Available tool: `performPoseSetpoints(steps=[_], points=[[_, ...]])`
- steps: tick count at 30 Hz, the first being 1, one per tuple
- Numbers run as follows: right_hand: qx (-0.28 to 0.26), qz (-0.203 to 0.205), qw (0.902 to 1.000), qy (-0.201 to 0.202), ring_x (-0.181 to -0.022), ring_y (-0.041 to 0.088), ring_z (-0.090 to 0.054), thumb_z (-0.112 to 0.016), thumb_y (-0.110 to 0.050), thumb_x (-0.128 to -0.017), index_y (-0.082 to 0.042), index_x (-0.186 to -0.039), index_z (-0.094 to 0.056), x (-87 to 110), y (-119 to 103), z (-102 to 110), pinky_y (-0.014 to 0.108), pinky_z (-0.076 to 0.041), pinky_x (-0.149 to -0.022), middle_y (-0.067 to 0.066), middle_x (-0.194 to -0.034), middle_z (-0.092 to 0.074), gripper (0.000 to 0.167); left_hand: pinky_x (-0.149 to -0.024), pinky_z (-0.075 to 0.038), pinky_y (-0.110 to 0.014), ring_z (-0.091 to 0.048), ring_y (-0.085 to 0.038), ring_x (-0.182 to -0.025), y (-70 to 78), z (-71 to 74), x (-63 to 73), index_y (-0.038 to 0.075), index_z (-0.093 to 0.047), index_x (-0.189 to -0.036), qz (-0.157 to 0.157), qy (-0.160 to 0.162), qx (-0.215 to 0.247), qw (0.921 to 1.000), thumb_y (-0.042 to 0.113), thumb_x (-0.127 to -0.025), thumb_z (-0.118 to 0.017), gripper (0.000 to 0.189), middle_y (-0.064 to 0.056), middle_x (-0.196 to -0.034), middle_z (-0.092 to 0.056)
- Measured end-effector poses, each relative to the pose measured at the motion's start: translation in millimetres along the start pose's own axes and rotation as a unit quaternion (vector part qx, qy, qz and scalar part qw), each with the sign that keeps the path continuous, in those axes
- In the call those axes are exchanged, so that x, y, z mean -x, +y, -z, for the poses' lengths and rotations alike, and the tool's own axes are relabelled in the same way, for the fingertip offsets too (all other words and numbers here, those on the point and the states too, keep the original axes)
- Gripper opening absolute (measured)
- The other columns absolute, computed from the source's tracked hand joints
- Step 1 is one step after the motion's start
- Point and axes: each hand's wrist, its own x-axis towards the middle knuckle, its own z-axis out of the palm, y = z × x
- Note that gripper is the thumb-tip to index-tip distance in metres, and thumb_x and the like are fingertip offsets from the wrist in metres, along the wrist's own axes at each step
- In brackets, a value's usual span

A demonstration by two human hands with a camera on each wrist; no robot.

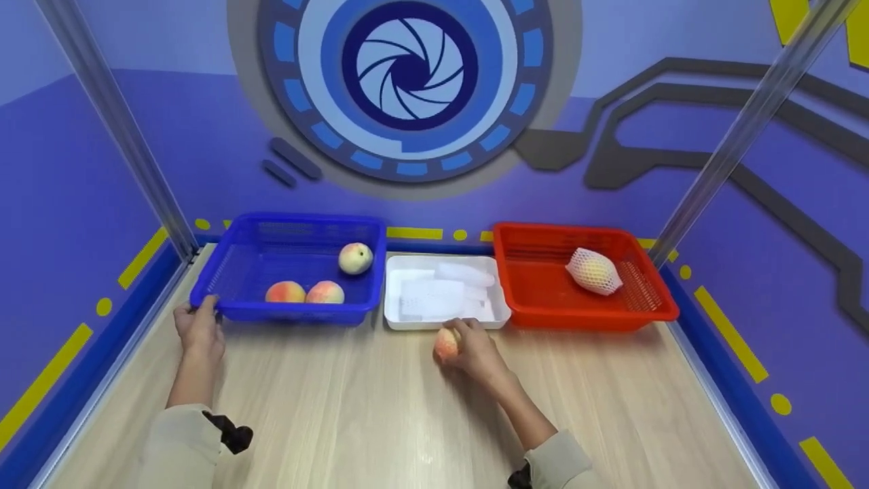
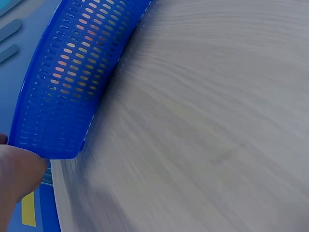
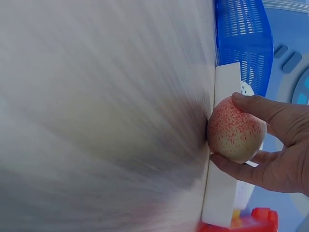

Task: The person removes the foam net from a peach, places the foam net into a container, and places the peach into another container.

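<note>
My right hand (image 1: 477, 352) grips a peach (image 1: 446, 345) at the table just in front of the white tray. In the right wrist view, thumb and fingers curl round the speckled pink and cream peach (image 3: 234, 130), low against the wood surface. On the far left, my left hand (image 1: 199, 328) holds the near left corner of the blue basket (image 1: 299, 314), its thumb over the rim; the other fingers are mostly hidden. Inside that basket lie three peaches, two by the front wall and one peach (image 1: 355, 259) at the right.
Between the baskets stands the white tray (image 1: 390, 299), holding white foam net sleeves (image 1: 441, 295). A red basket (image 1: 584, 319) on the right contains one fruit in a foam net (image 1: 594, 272). Blue walls and metal posts (image 1: 747, 129) border the wooden table (image 1: 380, 421).
</note>
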Motion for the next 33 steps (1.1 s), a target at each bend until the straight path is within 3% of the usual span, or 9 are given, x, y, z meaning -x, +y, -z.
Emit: performPoseSetpoints(steps=[3, 6, 8, 11, 21, 29, 33], points=[[0.009, 0.009, 0.9998, 0.014, -0.108, 0.031, -0.058, -0.087, -0.012, -0.078, -0.014, -0.131, -0.062, 1.1, 2, -2, 0.051, -0.053, -0.098, 0.016, -0.129, -0.057, 0.059, -0.077, -0.046, -0.017, -0.047, -0.007, -0.095, -3.9, -3.3, 1.1, 0.014, -0.040, -0.118, -0.003, 0.002, 0.010, 0.9999, 0.006, -0.099, -0.060, 0.028, 0.003, -0.113, -0.047], [0.040, 0.023, 0.9982, 0.038, -0.107, 0.034, -0.060, -0.087, -0.018, -0.078, -0.010, -0.129, -0.062, 3.7, 2, -5, 0.050, -0.053, -0.095, 0.017, -0.124, -0.060, 0.057, -0.095, -0.047, -0.020, -0.050, -0.008, -0.113, -7.7, -4.8, 3.4, 0.010, -0.040, -0.141, -0.003, 0.000, -0.037, 0.9993, 0.011, -0.102, -0.058, 0.043, -0.002, -0.133, -0.049], [0.064, 0.030, 0.9957, 0.059, -0.108, 0.039, -0.059, -0.087, -0.021, -0.078, -0.007, -0.127, -0.062, 5.8, 2, -6, 0.051, -0.053, -0.093, 0.019, -0.121, -0.061, 0.057, -0.109, -0.040, -0.021, -0.046, -0.010, -0.130, -10.2, -6.2, 4.5, 0.009, -0.030, -0.155, -0.002, -0.009, -0.066, 0.9978, 0.015, -0.103, -0.055, 0.057, -0.007, -0.151, -0.041], [0.091, 0.024, 0.9922, 0.082, -0.109, 0.041, -0.055, -0.086, -0.023, -0.077, -0.004, -0.125, -0.064, 8.5, 0, -5, 0.051, -0.052, -0.090, 0.019, -0.119, -0.061, 0.056, -0.117, -0.031, -0.021, -0.032, -0.011, -0.147, -13.3, -8.6, 4.4, 0.008, -0.017, -0.162, -0.006, -0.018, -0.099, 0.9949, 0.020, -0.105, -0.050, 0.066, -0.008, -0.166, -0.024], [0.075, 0.003, 0.9956, 0.055, -0.108, 0.040, -0.057, -0.082, -0.019, -0.083, -0.017, -0.130, -0.069, 14.4, 3, 10, 0.048, -0.053, -0.084, 0.020, -0.130, -0.059, 0.048, -0.117, -0.027, -0.019, -0.026, -0.010, -0.150, -19.4, -10.8, 2.8, 0.009, -0.017, -0.162, -0.013, -0.020, -0.085, 0.9961, 0.019, -0.105, -0.050, 0.067, -0.006, -0.168, -0.021], [0.074, 0.003, 0.9948, 0.070, -0.107, 0.037, -0.054, -0.091, -0.009, -0.070, -0.018, -0.124, -0.065, 13.2, 9, 9, 0.047, -0.056, -0.083, 0.016, -0.123, -0.057, 0.060, -0.117, -0.030, -0.021, -0.029, -0.012, -0.149, -22.5, -15.7, 4.4, 0.009, -0.021, -0.162, -0.024, -0.017, -0.094, 0.9952, 0.020, -0.105, -0.052, 0.066, -0.007, -0.167, -0.024], [0.075, 0.002, 0.9941, 0.079, -0.109, 0.038, -0.051, -0.091, -0.005, -0.069, -0.019, -0.120, -0.063, 10.1, 12, 7, 0.048, -0.056, -0.082, 0.016, -0.121, -0.052, 0.059, -0.117, -0.031, -0.023, -0.029, -0.013, -0.150, -25.9, -17.2, 7.0, 0.010, -0.020, -0.162, -0.025, -0.023, -0.095, 0.9949, 0.022, -0.105, -0.054, 0.068, -0.007, -0.167, -0.024]])
